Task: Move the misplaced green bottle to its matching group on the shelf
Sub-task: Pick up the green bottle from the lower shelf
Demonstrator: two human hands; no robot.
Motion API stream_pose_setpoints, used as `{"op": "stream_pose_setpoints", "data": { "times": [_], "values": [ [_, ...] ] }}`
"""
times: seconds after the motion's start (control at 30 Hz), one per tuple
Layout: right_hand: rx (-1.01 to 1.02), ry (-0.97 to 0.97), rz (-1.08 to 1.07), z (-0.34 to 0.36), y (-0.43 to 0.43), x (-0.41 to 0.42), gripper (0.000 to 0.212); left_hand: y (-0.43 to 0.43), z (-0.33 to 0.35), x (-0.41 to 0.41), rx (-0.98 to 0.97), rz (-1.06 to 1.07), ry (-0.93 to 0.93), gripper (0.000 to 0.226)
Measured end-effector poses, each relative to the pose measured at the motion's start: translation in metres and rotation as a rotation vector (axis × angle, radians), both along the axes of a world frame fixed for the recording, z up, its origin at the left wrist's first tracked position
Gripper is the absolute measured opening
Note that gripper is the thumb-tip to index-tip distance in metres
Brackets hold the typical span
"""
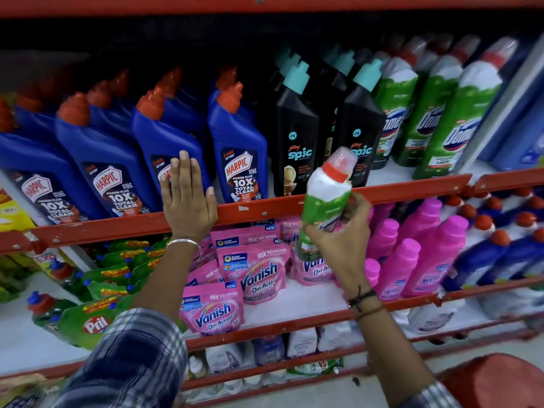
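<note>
My right hand (343, 242) grips a green and white bottle (325, 200) with a red collar and clear cap, held upright in front of the red shelf rail (265, 212), just below the black bottles. Its matching group, green Domex bottles (441, 122), stands on the upper shelf at the right. My left hand (188, 198) lies flat with fingers spread against a blue Harpic bottle (164, 148) and rests on the rail. It holds nothing.
Blue Harpic bottles (97, 160) fill the upper shelf's left, black Spic bottles (297, 136) its middle. Below are pink Vanish pouches (259, 269), pink bottles (424, 251), green Pril packs (88, 319). A red object (497, 381) sits at bottom right.
</note>
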State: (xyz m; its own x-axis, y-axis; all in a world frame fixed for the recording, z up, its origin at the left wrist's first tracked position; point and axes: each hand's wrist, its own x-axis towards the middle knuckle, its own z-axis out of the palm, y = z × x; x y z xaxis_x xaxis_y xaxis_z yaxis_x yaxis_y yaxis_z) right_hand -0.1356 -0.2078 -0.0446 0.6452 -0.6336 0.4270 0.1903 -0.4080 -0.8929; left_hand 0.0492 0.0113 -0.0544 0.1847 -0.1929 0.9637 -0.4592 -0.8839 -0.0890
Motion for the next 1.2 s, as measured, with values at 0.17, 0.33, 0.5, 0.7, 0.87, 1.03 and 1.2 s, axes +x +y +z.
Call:
{"op": "stream_pose_setpoints", "data": {
  "times": [0.17,0.33,0.5,0.7,0.87,1.03,1.2],
  "values": [
    [-0.085,-0.146,-0.180,0.052,-0.034,-0.007,0.078,0.000,-0.001,0.001,-0.007,0.005,-0.009,0.062],
    [-0.125,-0.247,-0.345,0.091,-0.078,-0.007,0.082,-0.002,-0.001,0.004,-0.006,0.018,-0.025,0.061],
    [-0.151,-0.283,-0.448,0.116,-0.108,0.000,0.082,-0.002,-0.001,0.004,-0.005,0.015,-0.033,0.062],
    [-0.133,-0.210,-0.456,0.127,-0.130,0.020,0.084,-0.003,-0.001,0.003,-0.023,0.000,-0.022,0.063],
    [-0.119,-0.190,-0.380,0.115,-0.143,0.036,0.083,-0.003,-0.002,0.004,-0.022,0.007,-0.029,0.063],
    [-0.113,-0.124,-0.348,0.102,-0.153,0.045,0.085,-0.003,-0.002,0.004,-0.020,0.016,-0.031,0.063],
    [-0.090,-0.072,-0.327,0.094,-0.163,0.049,0.090,-0.003,-0.003,0.005,-0.018,0.014,-0.031,0.063]
  ]
}}
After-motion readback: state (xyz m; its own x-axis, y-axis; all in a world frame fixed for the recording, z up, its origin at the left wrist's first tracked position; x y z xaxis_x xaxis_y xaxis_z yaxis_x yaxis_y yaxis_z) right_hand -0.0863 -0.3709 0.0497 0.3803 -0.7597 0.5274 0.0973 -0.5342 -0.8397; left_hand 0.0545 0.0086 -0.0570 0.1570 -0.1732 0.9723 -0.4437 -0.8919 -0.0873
